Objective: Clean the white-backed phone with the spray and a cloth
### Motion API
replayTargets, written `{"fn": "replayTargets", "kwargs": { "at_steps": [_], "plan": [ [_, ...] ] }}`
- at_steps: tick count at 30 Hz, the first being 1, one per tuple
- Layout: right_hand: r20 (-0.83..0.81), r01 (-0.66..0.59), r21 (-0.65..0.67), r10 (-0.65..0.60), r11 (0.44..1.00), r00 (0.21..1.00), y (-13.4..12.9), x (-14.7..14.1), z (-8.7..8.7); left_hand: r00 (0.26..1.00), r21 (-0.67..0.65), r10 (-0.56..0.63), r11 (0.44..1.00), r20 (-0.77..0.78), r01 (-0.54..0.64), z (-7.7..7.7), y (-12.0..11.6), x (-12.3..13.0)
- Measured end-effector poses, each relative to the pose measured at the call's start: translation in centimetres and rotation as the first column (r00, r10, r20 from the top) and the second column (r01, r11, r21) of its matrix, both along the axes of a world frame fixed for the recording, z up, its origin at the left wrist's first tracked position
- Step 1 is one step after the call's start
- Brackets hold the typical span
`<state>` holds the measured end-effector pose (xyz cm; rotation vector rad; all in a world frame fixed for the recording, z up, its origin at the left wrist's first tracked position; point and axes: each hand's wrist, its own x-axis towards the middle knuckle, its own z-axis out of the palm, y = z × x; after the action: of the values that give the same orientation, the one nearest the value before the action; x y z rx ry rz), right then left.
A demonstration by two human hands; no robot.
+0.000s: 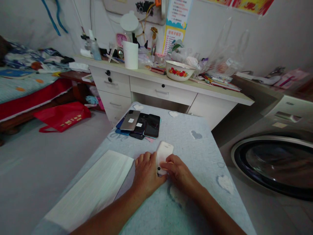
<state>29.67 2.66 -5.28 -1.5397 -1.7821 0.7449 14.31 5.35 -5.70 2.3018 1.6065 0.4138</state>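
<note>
A white mobile phone (164, 151) lies on the cloth-covered table in front of me, back side up, with a small dark round spot near its lower end. My left hand (147, 173) is closed along its left edge and lower end, thumb at the bottom. From the right, my right hand (180, 172) grips the phone's lower right part, with a fingertip resting on the white surface. Whatever lies under the fingers is hidden. Farther back is a pile of several phones, among them a grey phone (130, 120) and a black phone (152, 125).
A long whitish board or sheet (94, 187) lies on the left of the table (195, 156). Behind stands a desk (146, 85) with a white cup (130, 55) and a floral bowl (179, 71). A washing machine (276, 114) stands right; a red bag (66, 116) lies on the floor.
</note>
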Motion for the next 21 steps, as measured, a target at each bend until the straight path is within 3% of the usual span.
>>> {"fn": "replayTargets", "kwargs": {
  "at_steps": [3, 9, 13, 21],
  "plan": [
    [0.007, -0.020, -0.006, 0.020, 1.000, 1.000, -0.5, 0.2, 0.0, 1.000, -0.011, 0.002, 1.000, -0.015, -0.002, 0.2, -0.3, 0.1],
    [0.066, 0.118, 0.105, -0.126, 0.987, 0.990, 1.3, 1.3, -1.5, 0.999, -0.004, -0.032, 0.999, -0.021, 0.032, 0.3, -0.5, -0.1],
    [0.199, 0.063, 0.206, -0.105, 0.977, 0.974, 2.7, 2.4, -1.7, 0.998, 0.023, -0.060, 0.998, -0.009, 0.060, 0.1, -0.6, -0.2],
    [0.344, 0.067, 0.245, -0.151, 0.967, 0.927, 4.9, 3.1, -1.7, 0.996, 0.013, -0.084, 0.996, 0.020, 0.083, 0.0, -0.4, -0.3]
  ]
}}
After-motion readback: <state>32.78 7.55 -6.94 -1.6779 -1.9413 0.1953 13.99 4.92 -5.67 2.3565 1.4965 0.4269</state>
